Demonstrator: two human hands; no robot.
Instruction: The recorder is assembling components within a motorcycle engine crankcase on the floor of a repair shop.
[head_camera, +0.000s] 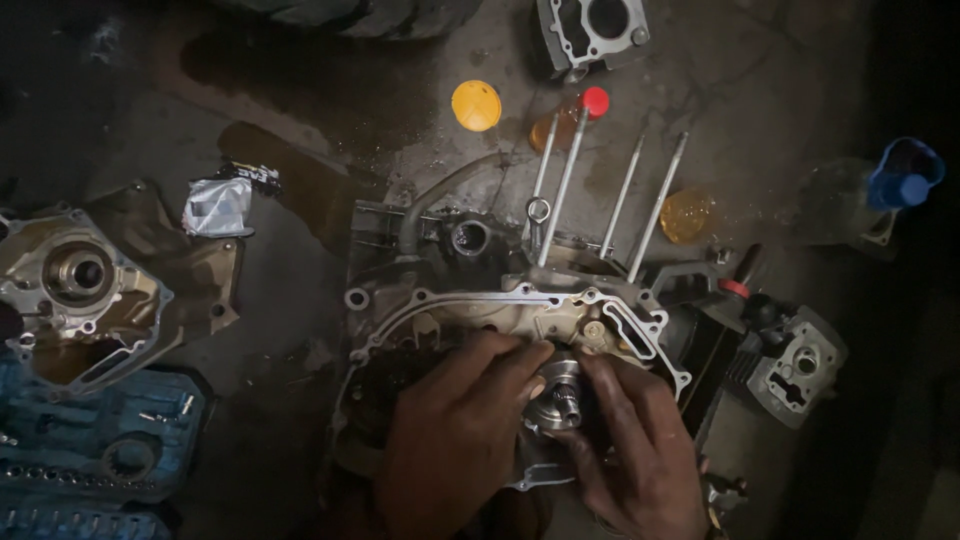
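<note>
Gripping from both sides, the left hand (455, 430) and right hand (635, 450) sit close together over a round metal gear hub (560, 395) with a short shaft in its middle. Fingertips of each hand touch its rim, so both are closed lightly on it, likely to keep it square in its bore. The hub sits low in the open engine crankcase (500, 300), which lies flat on the floor with its open face up, so parts drop in from above.

Four long studs (620, 200) stick out of the case's far end, pointing away from the person. Beyond them: a cylinder block (590, 30), a yellow cap (476, 105), a small bottle with a red cap (575, 115).

To the right lies a cylinder head (800, 365) beside a red-collared tool handle (740, 275); further off a blue-capped bottle (900, 175). To the left a side cover (85, 285) lies inner face up, a crumpled foil wrapper (218, 205) near it, and a blue socket set case (95, 450) lies open, within reach. Scene dim; floor stained with oil.
</note>
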